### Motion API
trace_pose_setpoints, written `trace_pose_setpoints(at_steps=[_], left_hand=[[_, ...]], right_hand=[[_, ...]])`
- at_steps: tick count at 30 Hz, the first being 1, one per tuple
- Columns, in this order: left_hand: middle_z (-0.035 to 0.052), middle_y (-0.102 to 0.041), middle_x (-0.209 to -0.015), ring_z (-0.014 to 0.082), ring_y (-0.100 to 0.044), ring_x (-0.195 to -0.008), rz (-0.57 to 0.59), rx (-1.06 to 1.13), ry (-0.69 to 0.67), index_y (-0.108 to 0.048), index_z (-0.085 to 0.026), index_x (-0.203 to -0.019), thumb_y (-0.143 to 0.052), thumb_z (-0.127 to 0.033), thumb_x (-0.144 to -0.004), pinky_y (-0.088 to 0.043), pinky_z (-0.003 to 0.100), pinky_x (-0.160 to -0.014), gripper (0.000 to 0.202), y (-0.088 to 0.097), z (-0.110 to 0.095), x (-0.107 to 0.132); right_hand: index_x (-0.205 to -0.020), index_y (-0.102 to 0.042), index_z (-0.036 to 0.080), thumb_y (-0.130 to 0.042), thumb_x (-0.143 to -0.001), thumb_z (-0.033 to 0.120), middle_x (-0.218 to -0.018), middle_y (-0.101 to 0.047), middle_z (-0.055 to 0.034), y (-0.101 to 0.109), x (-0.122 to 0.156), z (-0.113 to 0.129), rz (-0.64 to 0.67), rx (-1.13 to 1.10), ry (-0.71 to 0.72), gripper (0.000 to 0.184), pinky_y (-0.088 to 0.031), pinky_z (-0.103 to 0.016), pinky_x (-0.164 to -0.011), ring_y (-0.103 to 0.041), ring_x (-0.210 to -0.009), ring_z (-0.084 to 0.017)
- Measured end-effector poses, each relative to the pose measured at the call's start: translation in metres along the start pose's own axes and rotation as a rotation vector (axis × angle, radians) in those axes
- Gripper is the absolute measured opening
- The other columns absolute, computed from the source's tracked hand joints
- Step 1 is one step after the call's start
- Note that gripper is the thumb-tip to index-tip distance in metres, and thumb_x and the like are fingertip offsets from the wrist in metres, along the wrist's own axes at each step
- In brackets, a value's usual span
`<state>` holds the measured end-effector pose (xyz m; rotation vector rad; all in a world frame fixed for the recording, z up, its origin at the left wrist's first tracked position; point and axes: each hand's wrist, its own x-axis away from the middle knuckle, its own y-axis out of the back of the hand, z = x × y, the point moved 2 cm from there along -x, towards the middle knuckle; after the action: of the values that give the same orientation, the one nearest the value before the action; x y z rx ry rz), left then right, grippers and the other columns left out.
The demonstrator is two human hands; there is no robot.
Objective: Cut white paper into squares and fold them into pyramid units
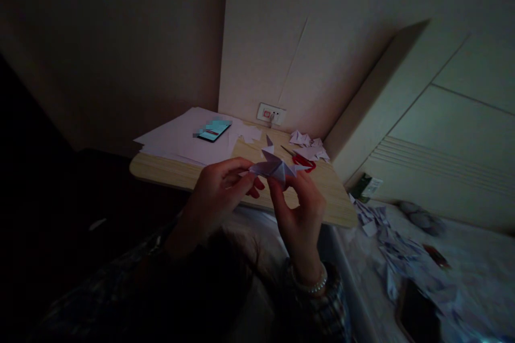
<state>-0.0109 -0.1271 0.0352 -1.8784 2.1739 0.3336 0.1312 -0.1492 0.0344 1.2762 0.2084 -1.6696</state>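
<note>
Above the front edge of the wooden table, a folded white origami paper piece (pixel 276 165) with several pointed flaps is held between both hands. My left hand (pixel 225 182) pinches its left point between thumb and fingers. From below and the right, my right hand (pixel 300 198) grips the body of the fold, thumb in front. Just behind the paper lie scissors (pixel 303 163) with red handles, partly hidden by it. Further back at the right is a small group of folded white paper pieces (pixel 308 144).
A stack of white paper sheets (pixel 173 136) covers the table's left side, with a lit phone (pixel 215 131) on top. Behind the table is a wall socket (pixel 271 113). On the bed (pixel 475 246) at right lie many folded papers (pixel 372 217) and a dark flat object (pixel 418 313).
</note>
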Motion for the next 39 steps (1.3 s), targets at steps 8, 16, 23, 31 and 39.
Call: trace_pose_setpoints(at_steps=[8, 16, 23, 31, 39], left_hand=[[-0.0018, -0.067, -0.067, 0.0129, -0.066, -0.056, -0.122, -0.045, -0.060, -0.065, -0.017, -0.079, -0.059, -0.025, -0.081, -0.052, 0.020, -0.053, 0.010, -0.004, 0.002, 0.003], [-0.0021, -0.067, -0.062, 0.0140, -0.065, -0.053, -0.198, -0.040, -0.087, -0.063, -0.018, -0.076, -0.059, -0.022, -0.078, -0.051, 0.022, -0.052, 0.007, -0.006, 0.006, 0.000], [0.0001, -0.071, -0.076, 0.0162, -0.067, -0.073, -0.126, -0.043, -0.047, -0.067, -0.017, -0.074, -0.072, -0.026, -0.070, -0.052, 0.023, -0.066, 0.011, 0.002, 0.011, -0.008], [-0.0038, -0.064, -0.061, 0.0145, -0.061, -0.063, -0.116, 0.073, 0.069, -0.062, -0.017, -0.061, -0.079, -0.029, -0.060, -0.049, 0.024, -0.062, 0.020, 0.007, 0.016, -0.013], [-0.0002, -0.072, -0.078, 0.0191, -0.068, -0.076, 0.084, 0.056, 0.185, -0.065, -0.016, -0.080, -0.079, -0.026, -0.059, -0.052, 0.028, -0.070, 0.027, 0.010, 0.024, -0.014]], right_hand=[[-0.066, -0.047, 0.023, -0.055, -0.085, 0.013, -0.067, -0.053, 0.0011, -0.004, 0.000, 0.003, -0.023, 0.039, -0.006, 0.023, -0.040, -0.028, -0.059, -0.050, -0.065, -0.016], [-0.066, -0.048, 0.023, -0.054, -0.085, 0.013, -0.066, -0.053, 0.0011, -0.008, 0.001, 0.005, -0.029, 0.041, 0.004, 0.022, -0.039, -0.027, -0.058, -0.050, -0.064, -0.016], [-0.068, -0.053, 0.020, -0.057, -0.086, 0.016, -0.065, -0.051, 0.0019, -0.005, -0.001, -0.012, 0.089, -0.055, -0.126, 0.019, -0.038, -0.027, -0.060, -0.049, -0.064, -0.015], [-0.078, -0.061, 0.016, -0.061, -0.083, 0.020, -0.072, -0.060, -0.0015, -0.009, -0.001, -0.019, 0.222, -0.144, -0.245, 0.007, -0.041, -0.028, -0.065, -0.054, -0.069, -0.017], [-0.073, -0.057, 0.019, -0.058, -0.086, 0.019, -0.070, -0.057, 0.0003, -0.009, -0.001, -0.018, 0.295, -0.084, -0.145, 0.012, -0.040, -0.028, -0.063, -0.052, -0.068, -0.016]])
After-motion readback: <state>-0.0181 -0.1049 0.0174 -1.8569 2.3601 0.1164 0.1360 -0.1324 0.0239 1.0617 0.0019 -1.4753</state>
